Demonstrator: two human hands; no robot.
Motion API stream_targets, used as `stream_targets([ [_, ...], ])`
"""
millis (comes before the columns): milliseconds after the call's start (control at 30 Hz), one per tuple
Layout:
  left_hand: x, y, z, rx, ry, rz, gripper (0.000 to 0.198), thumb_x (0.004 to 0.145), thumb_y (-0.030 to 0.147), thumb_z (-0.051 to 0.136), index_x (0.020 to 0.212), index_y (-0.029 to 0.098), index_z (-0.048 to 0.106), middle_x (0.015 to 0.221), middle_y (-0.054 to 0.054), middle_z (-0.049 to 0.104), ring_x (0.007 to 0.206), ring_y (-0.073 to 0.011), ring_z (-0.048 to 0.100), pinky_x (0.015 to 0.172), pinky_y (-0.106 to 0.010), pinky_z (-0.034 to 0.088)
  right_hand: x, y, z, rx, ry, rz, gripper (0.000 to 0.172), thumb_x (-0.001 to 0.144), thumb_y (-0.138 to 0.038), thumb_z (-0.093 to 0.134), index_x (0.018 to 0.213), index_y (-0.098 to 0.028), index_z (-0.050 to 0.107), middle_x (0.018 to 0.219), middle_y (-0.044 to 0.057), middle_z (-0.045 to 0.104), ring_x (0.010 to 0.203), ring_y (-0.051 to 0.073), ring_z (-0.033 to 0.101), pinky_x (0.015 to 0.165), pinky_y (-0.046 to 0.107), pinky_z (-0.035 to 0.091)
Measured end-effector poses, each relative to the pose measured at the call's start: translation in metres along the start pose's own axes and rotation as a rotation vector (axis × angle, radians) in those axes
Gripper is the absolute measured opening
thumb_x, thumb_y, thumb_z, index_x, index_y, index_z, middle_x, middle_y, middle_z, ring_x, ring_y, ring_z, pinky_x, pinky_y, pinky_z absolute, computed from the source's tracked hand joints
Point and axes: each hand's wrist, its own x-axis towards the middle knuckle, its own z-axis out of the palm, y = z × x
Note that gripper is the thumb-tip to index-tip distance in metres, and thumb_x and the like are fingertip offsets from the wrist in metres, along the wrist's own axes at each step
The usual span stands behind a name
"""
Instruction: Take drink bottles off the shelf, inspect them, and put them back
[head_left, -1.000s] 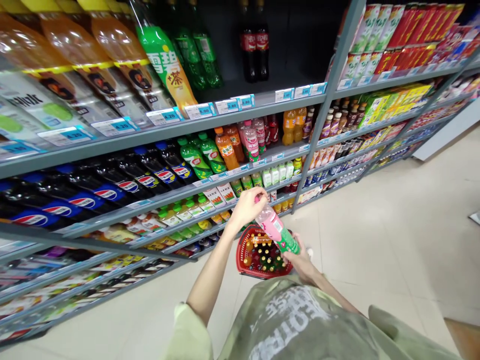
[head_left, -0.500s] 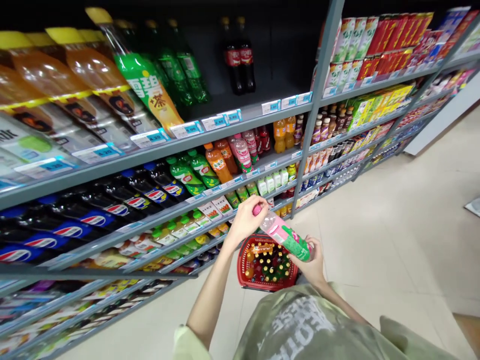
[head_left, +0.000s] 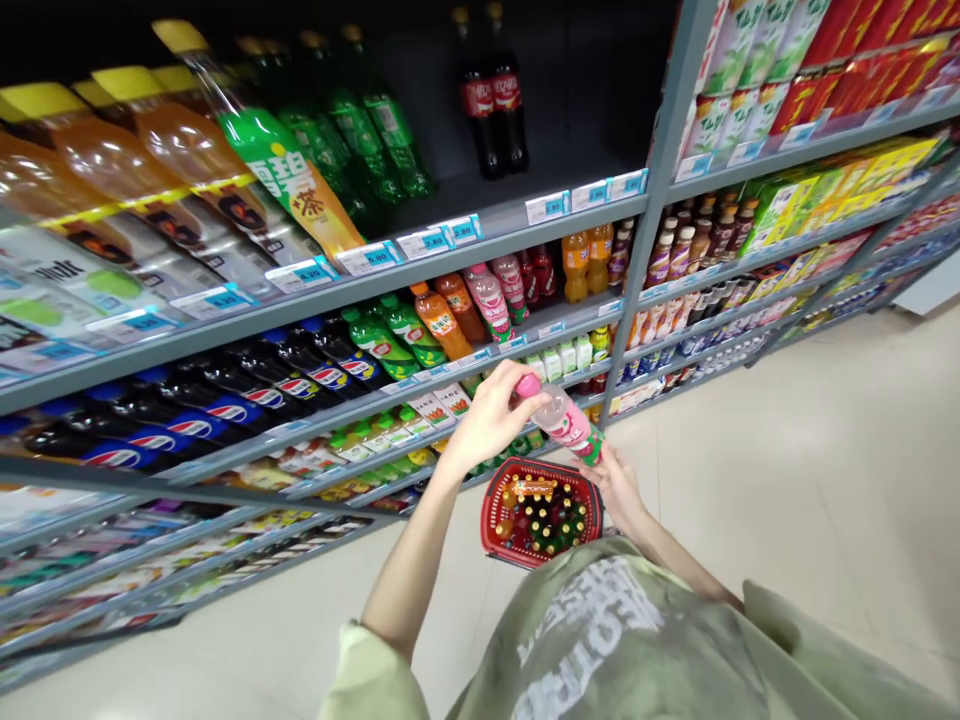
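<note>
A pink-capped drink bottle (head_left: 564,420) with a pink and green label is held slantwise between both hands, in front of the shelves. The fingers of my left hand (head_left: 495,415) close round its neck just under the cap. At the green lower end, my right hand (head_left: 616,485) grips the bottle's base. Below the bottle, a red shopping basket (head_left: 491,525) stands on the floor, full of upright bottles with yellow caps and one orange bottle lying across the top. Similar pink bottles (head_left: 489,300) stand on the second shelf.
Grey shelving (head_left: 420,250) runs along the left and ahead. Pepsi bottles (head_left: 225,410) fill the second shelf; two cola bottles (head_left: 491,95) stand on the top one. A grey upright post (head_left: 667,130) divides the bays. Pale floor tiles (head_left: 750,470) lie to the right.
The bottle has turned in my hands, so more of the label's pink side now faces me. Both hands have risen slightly nearer the shelf, and the camera view has shifted.
</note>
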Motion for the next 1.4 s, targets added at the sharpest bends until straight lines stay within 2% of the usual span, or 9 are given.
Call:
stream_targets([
  [133,0.026,0.022,0.013,0.165,0.009,0.034,0.027,0.103,0.042,0.059,0.11,0.016,0.061,0.105,-0.006,0.06,0.096,-0.0197,0.059,0.091,-0.03,0.046,0.015,-0.019,0.001,0.013,-0.087,0.12,0.052,0.071,-0.051,0.09,0.101,-0.016,0.066,0.104,0.005,0.077,0.096,0.023,0.078,0.082,0.029,0.062],
  [267,0.05,0.037,0.027,0.299,0.005,0.044,0.03,0.104,0.045,0.056,0.111,0.015,0.06,0.106,-0.008,0.058,0.099,-0.0227,0.06,0.095,-0.033,0.047,0.028,-0.035,0.004,0.013,-0.104,0.175,0.05,0.064,-0.039,0.096,0.098,-0.016,0.068,0.097,0.005,0.078,0.092,0.021,0.078,0.092,0.035,0.061],
  [367,0.061,0.046,0.038,0.36,0.002,0.052,0.031,0.103,0.044,0.056,0.113,0.015,0.06,0.109,-0.01,0.057,0.1,-0.0239,0.06,0.095,-0.034,0.048,0.036,-0.047,0.009,0.011,-0.152,0.162,0.046,0.066,-0.035,0.095,0.097,-0.016,0.067,0.099,0.006,0.078,0.095,0.022,0.077,0.103,0.043,0.058],
  [567,0.055,0.059,0.057,0.433,0.064,0.07,0.026,0.101,0.037,0.061,0.118,0.016,0.061,0.112,-0.009,0.057,0.102,-0.0232,0.062,0.091,-0.033,0.052,0.06,-0.062,0.022,0.073,-0.293,0.076,0.052,0.074,-0.029,0.089,0.118,-0.023,0.062,0.111,0.0,0.075,0.102,0.016,0.075,0.122,0.043,0.043],
  [700,0.047,0.062,0.062,0.484,0.151,0.05,0.025,0.099,0.035,0.065,0.117,0.018,0.062,0.111,-0.008,0.058,0.1,-0.0209,0.063,0.082,-0.029,0.054,0.085,-0.064,0.034,0.099,-0.372,0.029,0.064,0.072,-0.021,0.088,0.13,-0.022,0.061,0.124,0.003,0.072,0.128,0.02,0.065,0.125,0.046,0.039],
  [800,0.048,0.06,0.066,0.544,0.2,0.044,0.025,0.098,0.035,0.065,0.117,0.018,0.062,0.113,-0.009,0.058,0.103,-0.0212,0.062,0.085,-0.029,0.055,0.102,-0.067,0.051,0.093,-0.368,0.031,0.079,0.072,-0.011,0.082,0.145,-0.015,0.054,0.139,0.008,0.066,0.139,0.019,0.057,0.124,0.041,0.035],
  [967,0.057,0.046,0.08,0.662,0.213,0.039,0.023,0.101,0.035,0.06,0.116,0.018,0.061,0.114,-0.011,0.059,0.103,-0.0217,0.063,0.088,-0.031,0.055,0.133,-0.076,0.084,0.109,-0.446,-0.046,0.092,0.074,-0.005,0.07,0.159,-0.008,0.034,0.158,0.016,0.048,0.137,0.022,0.058,0.122,0.041,0.036],
  [1233,0.078,0.018,0.096,0.688,0.269,0.108,0.016,0.1,0.028,0.058,0.113,0.019,0.063,0.111,-0.012,0.062,0.1,-0.0208,0.064,0.089,-0.031,0.054,0.188,-0.084,0.117,-0.095,-0.587,-0.286,0.103,0.069,-0.025,0.081,0.16,-0.012,0.034,0.164,0.014,0.041,0.148,0.026,0.047,0.126,0.042,0.036],
  [1400,0.095,0.005,0.094,0.716,0.253,0.006,0.018,0.102,0.03,0.053,0.112,0.017,0.061,0.112,-0.014,0.061,0.102,-0.0244,0.065,0.088,-0.035,0.055,0.219,-0.084,0.129,-0.161,-0.588,-0.31,0.101,0.07,-0.029,0.079,0.159,-0.009,0.035,0.164,0.016,0.04,0.147,0.025,0.048,0.124,0.04,0.038],
])
